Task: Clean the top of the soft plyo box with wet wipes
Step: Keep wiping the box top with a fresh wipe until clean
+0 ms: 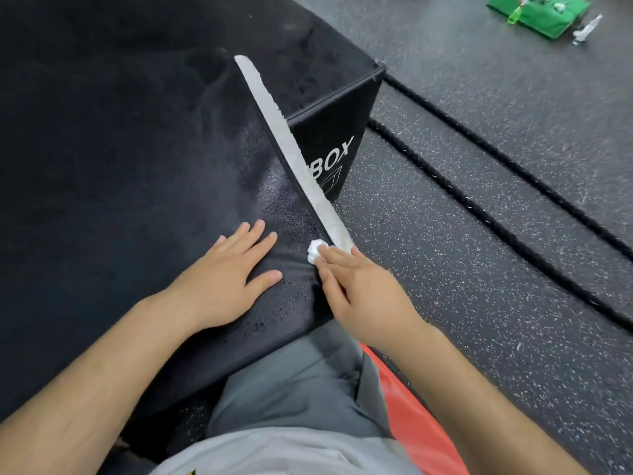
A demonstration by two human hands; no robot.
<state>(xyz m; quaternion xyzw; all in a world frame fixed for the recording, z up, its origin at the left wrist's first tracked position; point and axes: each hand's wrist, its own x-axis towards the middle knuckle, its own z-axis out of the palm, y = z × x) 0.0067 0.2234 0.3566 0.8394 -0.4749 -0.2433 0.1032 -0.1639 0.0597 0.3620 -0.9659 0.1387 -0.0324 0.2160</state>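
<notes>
The black soft plyo box point(120, 159) fills the left and centre of the head view; its top looks damp and streaked near the right edge. A white fuzzy strip point(291, 145) runs along that edge. My left hand point(226, 279) lies flat on the box top, fingers straight and spread. My right hand point(356, 286) presses a crumpled white wet wipe point(315, 252) against the box top at its right edge, near the strip's near end. Most of the wipe is hidden under my fingers.
A second black box face with white "BOX" lettering point(337, 156) stands just past the strip. Two black ropes point(479, 214) cross the speckled rubber floor on the right. A green pack point(537, 12) lies far right. A red mat point(411, 416) lies by my leg.
</notes>
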